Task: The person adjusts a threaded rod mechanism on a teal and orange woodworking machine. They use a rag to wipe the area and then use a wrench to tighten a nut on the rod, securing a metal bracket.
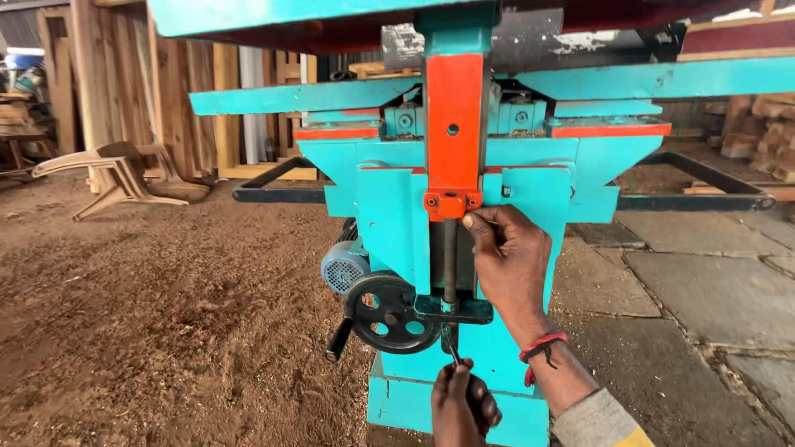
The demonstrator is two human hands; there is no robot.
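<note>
A teal and orange woodworking machine (389, 190) fills the middle of the head view. My right hand (512, 261) reaches up with its fingers pinched near the orange bracket (452, 203) at the top of a dark vertical rod (450, 261). My left hand (462, 404) is low in the frame, closed on a small dark lever (451, 348) under the bracket at the rod's foot. A black handwheel (391, 313) with a crank handle sits just left of the rod, beside a grey motor (342, 266).
Sawdust covers the ground on the left (166, 314); stone slabs lie on the right (704, 290). A tipped plastic chair (124, 178) lies at the back left. Timber boards lean against the rear wall (124, 74), and stacked wood (766, 132) sits at far right.
</note>
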